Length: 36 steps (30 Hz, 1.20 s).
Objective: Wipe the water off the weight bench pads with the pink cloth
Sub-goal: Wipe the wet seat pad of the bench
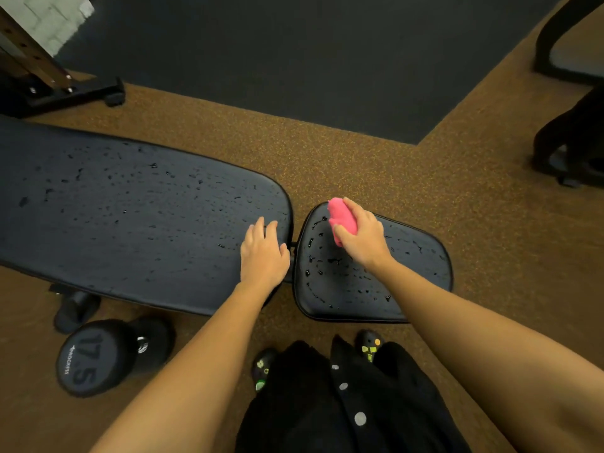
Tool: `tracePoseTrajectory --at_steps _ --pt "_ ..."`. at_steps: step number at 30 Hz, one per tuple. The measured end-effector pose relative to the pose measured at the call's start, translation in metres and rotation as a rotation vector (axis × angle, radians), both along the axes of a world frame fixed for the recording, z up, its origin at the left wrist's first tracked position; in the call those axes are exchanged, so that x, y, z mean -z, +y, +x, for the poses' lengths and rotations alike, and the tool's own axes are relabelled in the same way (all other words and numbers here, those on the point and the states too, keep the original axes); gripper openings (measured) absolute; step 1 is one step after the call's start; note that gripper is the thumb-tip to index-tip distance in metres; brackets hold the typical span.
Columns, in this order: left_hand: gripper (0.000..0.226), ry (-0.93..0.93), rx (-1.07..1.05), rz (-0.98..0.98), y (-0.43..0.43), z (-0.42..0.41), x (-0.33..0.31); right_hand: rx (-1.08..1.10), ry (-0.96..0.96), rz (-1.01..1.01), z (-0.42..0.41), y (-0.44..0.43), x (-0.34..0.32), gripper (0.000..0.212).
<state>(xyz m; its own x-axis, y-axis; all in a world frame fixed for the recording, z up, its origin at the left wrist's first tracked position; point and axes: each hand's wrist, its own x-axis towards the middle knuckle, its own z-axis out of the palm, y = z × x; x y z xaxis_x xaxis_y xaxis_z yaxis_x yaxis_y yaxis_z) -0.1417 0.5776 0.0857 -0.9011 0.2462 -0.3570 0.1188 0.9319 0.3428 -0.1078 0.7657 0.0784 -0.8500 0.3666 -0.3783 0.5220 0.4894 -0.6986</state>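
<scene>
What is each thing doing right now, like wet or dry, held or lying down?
Long back pad: wet, droplets all over, not wiped yet.
Small seat pad: wet, droplets on it.
Pink cloth: bunched up, held against the seat pad's far edge.
Right hand: closed around the cloth.
Left hand: flat, open, resting on the back pad's end.
Dumbbell: lying on the floor beside the bench.

The long back pad (130, 217) is cut off by the left edge of the view. Much of the pink cloth (341, 217) is hidden inside the grip of the right hand (362, 238). The bench frame beneath both pads is concealed. The small lettering on the dumbbell (94, 358) cannot be read. Dark equipment (575, 138) at the right edge is cropped and indistinct.
</scene>
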Motion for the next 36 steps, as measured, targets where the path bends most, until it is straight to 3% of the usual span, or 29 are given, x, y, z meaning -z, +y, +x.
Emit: tracePoseTrajectory --at_steps 6,10,13,23,36 --pt "0.055 0.102 0.082 -0.152 -0.009 0.007 0.044 -0.211 0.051 0.313 -0.019 -0.002 0.029 0.058" --pt "0.054 0.189 0.17 -0.218 -0.018 0.007 0.069 -0.351 -0.11 0.483 -0.031 0.002 0.056 0.059" --pt "0.055 0.255 0.216 -0.256 -0.027 0.008 0.085 -0.388 -0.162 0.469 -0.038 0.001 0.072 0.062" --pt "0.058 0.307 0.27 -0.286 -0.04 0.006 0.11 -0.524 0.169 0.571 0.018 -0.023 0.094 0.062" --pt "0.056 0.414 0.263 -0.235 -0.044 0.005 0.121 -0.269 0.102 0.496 -0.03 -0.023 0.096 0.05"
